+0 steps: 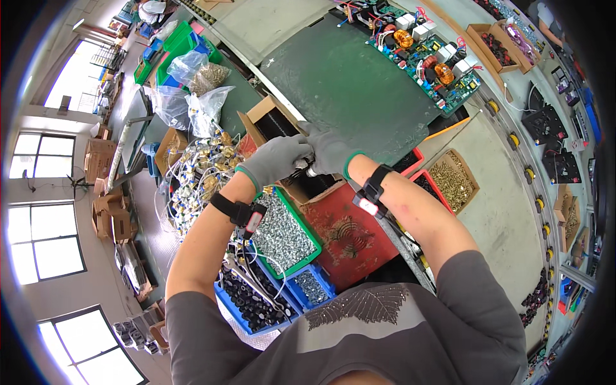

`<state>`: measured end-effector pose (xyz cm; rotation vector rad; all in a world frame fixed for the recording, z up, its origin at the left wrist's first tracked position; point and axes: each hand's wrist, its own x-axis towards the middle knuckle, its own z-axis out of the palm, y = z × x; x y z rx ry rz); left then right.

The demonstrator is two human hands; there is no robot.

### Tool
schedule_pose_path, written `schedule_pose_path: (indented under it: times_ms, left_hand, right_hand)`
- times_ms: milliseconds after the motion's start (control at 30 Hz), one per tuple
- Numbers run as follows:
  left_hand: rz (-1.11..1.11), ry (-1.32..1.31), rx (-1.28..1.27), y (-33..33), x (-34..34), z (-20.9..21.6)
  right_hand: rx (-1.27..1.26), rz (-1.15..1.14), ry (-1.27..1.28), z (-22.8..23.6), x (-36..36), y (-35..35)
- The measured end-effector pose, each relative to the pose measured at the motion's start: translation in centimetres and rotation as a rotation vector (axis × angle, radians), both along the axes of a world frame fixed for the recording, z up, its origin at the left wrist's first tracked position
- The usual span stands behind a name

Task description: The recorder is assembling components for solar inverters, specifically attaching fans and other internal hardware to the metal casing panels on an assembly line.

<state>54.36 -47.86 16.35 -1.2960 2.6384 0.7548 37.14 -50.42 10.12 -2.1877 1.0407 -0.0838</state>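
Note:
My left hand point(277, 160) and my right hand point(330, 151), both in grey gloves with green cuffs, meet above an open cardboard box point(266, 108) with dark contents. Their fingers are closed together around small, dark and silvery pieces point(307, 168), mostly hidden by the gloves. What exactly these pieces are I cannot make out. Just below my left hand stands a green bin point(314, 247) of small silvery fasteners. A tangle of white tubes with brass fittings point(204, 163) lies to its left. Beyond my right hand is a dark green mat point(340, 77).
Green circuit boards point(459, 96) with copper coils line the mat's far right. A red panel point(346, 231) lies below the cardboard box. Blue bins point(311, 289) stand near my body. A carton of brass-coloured parts point(453, 179) and a roller track point(529, 173) are at right.

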Motion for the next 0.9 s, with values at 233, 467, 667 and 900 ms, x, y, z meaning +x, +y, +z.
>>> schedule_pose_path:
  times_ms: [233, 467, 667, 900]
  left_hand:
    - [0.268, 0.114, -0.429, 2.6, -0.4, 0.8]
    - [0.522, -0.205, -0.217, 3.2, -1.4, 0.4]
    - [0.405, -0.089, -0.472, 1.4, -2.1, 7.0]
    - [0.347, -0.016, -0.395, -3.4, -10.9, 4.1]
  right_hand:
    - [-0.004, 0.159, -0.234, -1.6, -0.3, -1.7]
    - [0.004, 0.085, -0.305, -1.4, 0.1, -2.3]
    - [0.101, 0.173, -0.543, 5.8, -3.4, -4.6]
    - [-0.107, 0.026, -0.460, 4.7, -12.2, -6.8]
